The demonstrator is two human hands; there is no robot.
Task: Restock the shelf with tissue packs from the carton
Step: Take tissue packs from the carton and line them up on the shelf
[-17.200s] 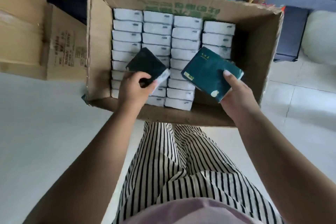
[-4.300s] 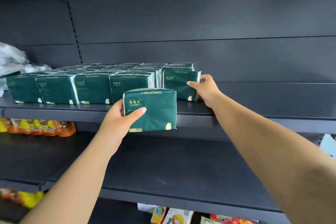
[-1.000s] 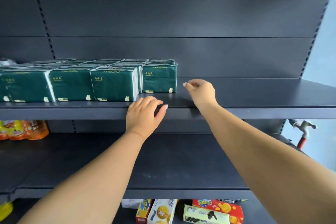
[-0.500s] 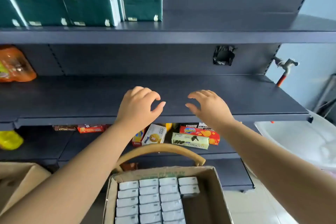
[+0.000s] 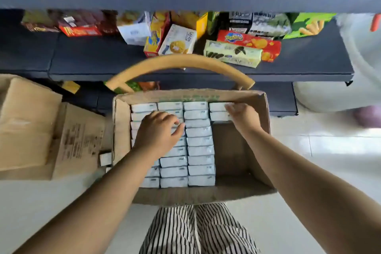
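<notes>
Pale floor tiles under corrugated carton (image 5: 243, 150); both hands' loosely curled fingers (image 5: 165, 116) over glossy rectangular tissue packs (image 5: 200, 140).

Hands covering packs, edges cropping, motion blurring

The left hand (image 5: 157, 132) is covering several tissue packs (image 5: 199, 151) in the two left columns of the carton (image 5: 237, 163), so whether its fingers (image 5: 177, 128) are pinching one or only resting on top is impossible to tell. The right hand (image 5: 243, 116) is smearing with motion at the far right column, its fingertips blurring into the white pack ends there. Beyond the fingers, print on the snack boxes (image 5: 233, 53) is streaking past reading, and the shelf (image 5: 185, 0) is being cropped by the top edge. Left of the left hand, another cardboard box (image 5: 31, 126) is running out of frame. Both forearms are leaving at the bottom edge.
</notes>
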